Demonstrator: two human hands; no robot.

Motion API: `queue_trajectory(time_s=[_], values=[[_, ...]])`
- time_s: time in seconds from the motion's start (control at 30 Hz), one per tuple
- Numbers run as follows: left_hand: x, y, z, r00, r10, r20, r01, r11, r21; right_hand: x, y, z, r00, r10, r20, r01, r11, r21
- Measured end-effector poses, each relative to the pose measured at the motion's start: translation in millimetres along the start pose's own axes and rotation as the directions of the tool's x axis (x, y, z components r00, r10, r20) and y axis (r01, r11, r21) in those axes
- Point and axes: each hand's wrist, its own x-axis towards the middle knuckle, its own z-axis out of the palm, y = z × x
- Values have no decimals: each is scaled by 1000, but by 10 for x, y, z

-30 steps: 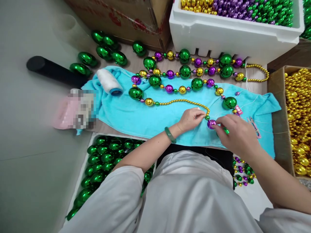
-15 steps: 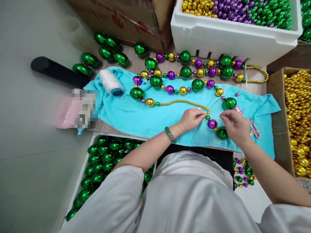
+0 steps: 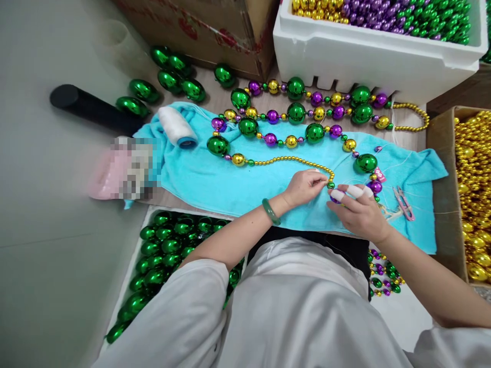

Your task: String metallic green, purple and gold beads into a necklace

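A long bead necklace (image 3: 295,159) in green, gold and purple winds over a turquoise towel (image 3: 253,186). My left hand (image 3: 305,188) is closed in a pinch on it, where the small gold beads meet a small green bead (image 3: 330,185). Just right of that, my right hand (image 3: 358,212) curls over the strand, its taped fingers around a purple bead (image 3: 334,198) that is partly covered. The large green bead beside it is hidden under this hand. Pink thread snips (image 3: 403,203) and loose thread lie right of my right hand.
A white thread spool (image 3: 174,125) lies on the towel's left end. Large green beads (image 3: 169,79) sit behind it; more fill a tray (image 3: 148,220) at lower left. A foam box (image 3: 345,56) of small beads and a carton (image 3: 447,220) of gold beads stand behind and right.
My right hand has moved left and down onto the strand, covering the purple and large green beads. My left hand keeps its pinch in nearly the same place. The view has shifted slightly.
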Motion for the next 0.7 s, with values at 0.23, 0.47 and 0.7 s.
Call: queue_trajectory(time_s=[0.23,0.47,0.7], values=[[-13,47,18,999,-39,-12,39,999,-27,166,320,3,565,817,112,-782,487,390],[8,68,36,1000,-10,-26,9,1000,-27,336,590,297,316,691,650,-947,191,258],[33,51,50,999,-35,-41,34,999,-30,372,699,178,416,691,591,-909,321,265]])
